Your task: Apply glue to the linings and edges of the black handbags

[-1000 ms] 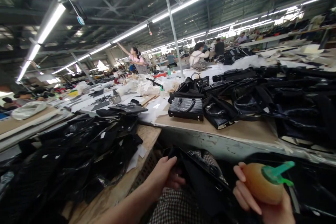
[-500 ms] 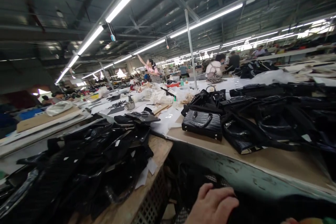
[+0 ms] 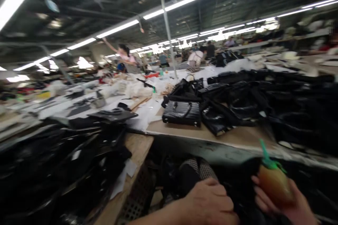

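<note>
In the lower right of the head view, my right hand (image 3: 266, 202) is wrapped round a squeeze bottle (image 3: 276, 182) of amber liquid with a green pointed nozzle. The nozzle points upward, tilted slightly left. My left hand (image 3: 211, 200) is at the bottom middle, left of the bottle, its fingers curled in. Its fingertips are hidden, so I cannot tell what is in them. Dark material lies below and between both hands, too dark to name. On the table edge ahead stands a black crocodile-pattern handbag (image 3: 181, 113), apart from both hands.
Black bags and pieces (image 3: 243, 95) are piled on the right of the table. More glossy black pieces (image 3: 60, 168) cover the wooden board at left. A perforated crate (image 3: 138, 197) stands beneath that board. A metal post (image 3: 167, 31) rises behind. Other people work farther back.
My right hand has come up into view with the bottle. My left hand has shifted slightly, more of its forearm showing, and its fingers are more curled. The view has turned right.
</note>
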`<state>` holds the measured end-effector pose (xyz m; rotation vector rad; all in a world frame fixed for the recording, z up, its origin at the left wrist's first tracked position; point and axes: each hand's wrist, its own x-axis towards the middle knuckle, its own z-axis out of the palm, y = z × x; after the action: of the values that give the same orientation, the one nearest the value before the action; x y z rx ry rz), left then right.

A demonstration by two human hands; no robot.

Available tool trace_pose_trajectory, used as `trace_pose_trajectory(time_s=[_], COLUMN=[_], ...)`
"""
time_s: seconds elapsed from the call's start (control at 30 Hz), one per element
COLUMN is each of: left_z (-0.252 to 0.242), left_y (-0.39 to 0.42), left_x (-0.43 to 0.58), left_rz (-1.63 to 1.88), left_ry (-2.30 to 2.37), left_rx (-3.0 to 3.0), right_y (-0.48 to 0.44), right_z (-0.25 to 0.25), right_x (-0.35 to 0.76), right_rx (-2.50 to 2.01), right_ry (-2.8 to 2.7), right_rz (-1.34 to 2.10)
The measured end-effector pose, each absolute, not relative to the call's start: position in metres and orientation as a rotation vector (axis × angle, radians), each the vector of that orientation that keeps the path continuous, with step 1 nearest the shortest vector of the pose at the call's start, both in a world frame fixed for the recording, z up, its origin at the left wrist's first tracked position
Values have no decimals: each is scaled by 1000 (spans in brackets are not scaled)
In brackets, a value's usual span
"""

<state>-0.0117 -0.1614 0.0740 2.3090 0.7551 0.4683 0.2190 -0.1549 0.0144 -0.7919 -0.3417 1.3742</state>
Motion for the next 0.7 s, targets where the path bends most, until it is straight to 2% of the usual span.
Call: trace_pose_trajectory(time_s=[0.13, 0.3, 0.37, 0.7], left_z=[70, 52, 52, 70], left_y=[-160, -152, -149, -109], left_x=[0, 8, 10, -22], left_rz=[693, 653, 680, 927], left_ry=[696, 131, 37, 455], left_rx=[1956, 2778, 2969, 2364], right_y=[-170, -156, -154, -175], right_z=[35, 37, 37, 53], right_x=[205, 176, 171, 227], right_rx=[-953, -942, -909, -850], right_ry=[-109, -67, -61, -207], right_rz=[1308, 1193, 1159, 1128])
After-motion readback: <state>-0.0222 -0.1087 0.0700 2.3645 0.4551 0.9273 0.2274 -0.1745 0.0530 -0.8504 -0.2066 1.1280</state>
